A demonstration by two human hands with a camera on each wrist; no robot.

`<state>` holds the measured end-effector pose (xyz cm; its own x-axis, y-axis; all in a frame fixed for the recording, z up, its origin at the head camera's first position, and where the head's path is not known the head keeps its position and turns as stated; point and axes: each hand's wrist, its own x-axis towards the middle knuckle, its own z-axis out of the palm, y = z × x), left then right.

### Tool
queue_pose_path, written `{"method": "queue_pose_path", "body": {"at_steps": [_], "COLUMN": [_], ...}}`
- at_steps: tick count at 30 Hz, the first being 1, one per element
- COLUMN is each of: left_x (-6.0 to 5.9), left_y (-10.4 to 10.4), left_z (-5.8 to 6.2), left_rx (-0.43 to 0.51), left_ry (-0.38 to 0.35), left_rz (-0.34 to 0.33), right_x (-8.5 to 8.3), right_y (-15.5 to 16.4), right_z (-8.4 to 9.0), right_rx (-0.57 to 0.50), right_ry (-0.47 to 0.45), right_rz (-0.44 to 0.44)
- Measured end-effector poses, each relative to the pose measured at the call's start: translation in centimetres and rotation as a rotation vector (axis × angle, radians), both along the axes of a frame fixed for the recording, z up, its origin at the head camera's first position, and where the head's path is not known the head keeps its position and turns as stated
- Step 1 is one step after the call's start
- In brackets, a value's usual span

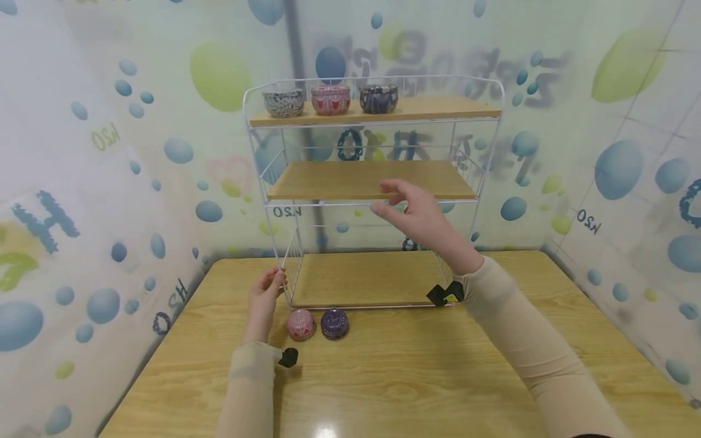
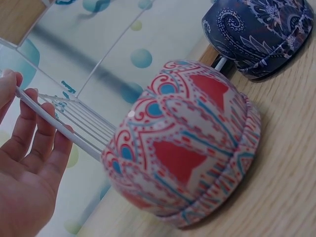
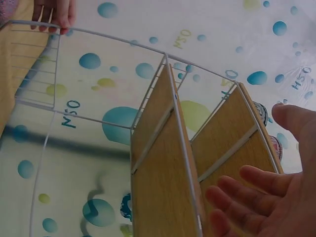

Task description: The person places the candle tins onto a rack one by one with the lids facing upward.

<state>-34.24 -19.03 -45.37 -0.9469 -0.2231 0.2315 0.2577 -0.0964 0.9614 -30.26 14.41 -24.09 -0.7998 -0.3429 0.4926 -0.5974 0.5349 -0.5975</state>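
A white wire rack (image 1: pixel 339 180) with three wooden shelves stands at the back of the table. My left hand (image 1: pixel 272 281) holds the rack's front left wire post near the bottom; the left wrist view shows fingers (image 2: pixel 34 143) lying against the wire (image 2: pixel 59 126). My right hand (image 1: pixel 391 198) hovers with relaxed fingers in front of the middle shelf and holds nothing; the right wrist view shows it (image 3: pixel 266 163) beside the shelves (image 3: pixel 163 148). A pink patterned tin (image 1: pixel 300 323) and a purple tin (image 1: pixel 334 322) sit on the table just in front of the rack, right of my left hand.
Three patterned tins stand on the left half of the top shelf: grey-blue (image 1: pixel 283 102), pink (image 1: pixel 331 99) and dark blue (image 1: pixel 378 98). The wooden table (image 1: pixel 416 365) is enclosed by walls printed with bubbles on the left, back and right.
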Motion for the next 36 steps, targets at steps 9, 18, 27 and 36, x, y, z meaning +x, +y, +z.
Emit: {"method": "queue_pose_path", "body": {"at_steps": [9,18,27,36], "left_x": [0.2,0.0,-0.1,0.1], "left_y": [0.1,0.1,-0.1,-0.1], "left_z": [-0.1,-0.1,0.1,0.1], "left_rx": [-0.004,0.012,0.001,0.002], "left_ry": [0.006,0.014,0.027,0.012], "left_rz": [-0.002,0.0,-0.006,-0.009], "right_x": [-0.4,-0.9,-1.9,-2.0], "right_y": [-1.3,-2.1,-2.6,-3.4], "right_z": [-3.5,-5.8,-8.2,-10.1], "right_rx": [0.018,0.022,0.025,0.027], "right_ry": [-0.03,-0.069,-0.135,-0.199], "right_rz": [0.049,0.094,0.173,0.233]}}
